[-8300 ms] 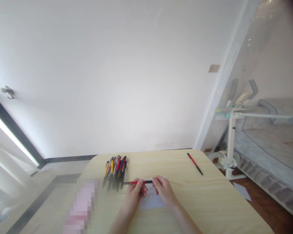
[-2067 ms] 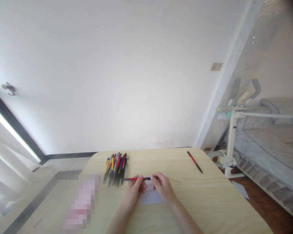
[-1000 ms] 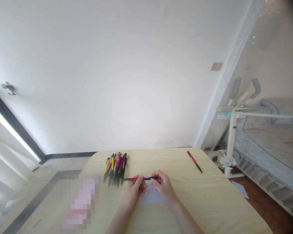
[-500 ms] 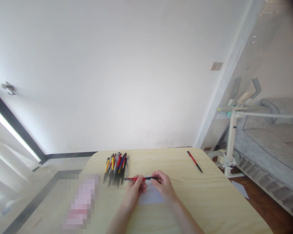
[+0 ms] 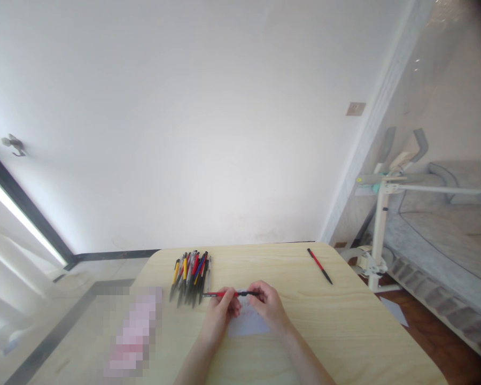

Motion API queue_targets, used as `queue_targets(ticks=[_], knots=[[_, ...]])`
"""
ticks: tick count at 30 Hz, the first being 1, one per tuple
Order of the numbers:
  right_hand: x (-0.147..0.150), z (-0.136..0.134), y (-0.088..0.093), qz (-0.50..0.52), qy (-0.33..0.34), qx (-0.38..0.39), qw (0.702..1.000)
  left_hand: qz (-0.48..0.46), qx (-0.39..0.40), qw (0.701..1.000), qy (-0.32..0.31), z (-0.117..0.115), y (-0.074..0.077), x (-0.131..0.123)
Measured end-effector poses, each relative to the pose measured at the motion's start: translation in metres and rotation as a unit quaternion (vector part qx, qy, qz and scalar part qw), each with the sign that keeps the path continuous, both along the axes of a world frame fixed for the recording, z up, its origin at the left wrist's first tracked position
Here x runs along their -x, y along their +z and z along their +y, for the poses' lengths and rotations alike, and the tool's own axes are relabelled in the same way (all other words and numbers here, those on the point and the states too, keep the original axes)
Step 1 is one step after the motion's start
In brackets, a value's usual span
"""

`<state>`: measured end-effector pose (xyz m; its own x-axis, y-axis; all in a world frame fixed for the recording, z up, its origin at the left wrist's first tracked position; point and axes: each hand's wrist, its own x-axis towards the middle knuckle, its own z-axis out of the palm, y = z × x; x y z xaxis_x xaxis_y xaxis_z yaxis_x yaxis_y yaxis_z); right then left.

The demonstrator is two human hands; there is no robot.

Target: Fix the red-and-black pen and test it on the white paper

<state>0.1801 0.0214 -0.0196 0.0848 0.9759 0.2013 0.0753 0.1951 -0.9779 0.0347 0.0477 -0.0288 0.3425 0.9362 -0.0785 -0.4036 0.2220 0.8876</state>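
More black shows on the red-and-black pen (image 5: 240, 293) than two seconds ago: the left hand (image 5: 217, 316) pinches its red barrel, the right hand (image 5: 270, 309) its black end, above the paper (image 5: 248, 324) they partly hide, the joint too blurred to judge. From them, bundled pens (image 5: 190, 279) lie at ten o'clock, a lone pen (image 5: 319, 266) at two.

A home, shown by the grey sofa (image 5: 452, 230), exercise machine (image 5: 379, 235) and pale curtain (image 5: 12, 272).
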Motion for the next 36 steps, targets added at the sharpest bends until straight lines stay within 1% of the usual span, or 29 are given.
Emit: queue_targets(ticks=[8,18,26,31,36], knots=[[-0.0006,0.0004,0.0,0.002,-0.011,0.003,1.0,0.002,0.004,1.0,0.003,-0.0003,0.0,0.0003],[-0.0011,0.0008,0.0006,-0.001,-0.016,-0.001,1.0,0.016,0.013,1.0,0.014,-0.0016,0.0044,0.0002],[-0.0017,0.001,0.0001,-0.004,-0.017,0.003,1.0,-0.005,0.019,1.0,0.014,-0.0012,0.0035,0.0002],[-0.0021,0.0011,0.0004,-0.003,-0.022,-0.001,1.0,0.007,0.022,1.0,0.018,-0.0016,0.0053,0.0001],[-0.0025,0.0017,-0.0001,0.001,-0.035,-0.002,0.999,-0.002,0.024,1.0,0.019,-0.0021,0.0056,-0.0001]])
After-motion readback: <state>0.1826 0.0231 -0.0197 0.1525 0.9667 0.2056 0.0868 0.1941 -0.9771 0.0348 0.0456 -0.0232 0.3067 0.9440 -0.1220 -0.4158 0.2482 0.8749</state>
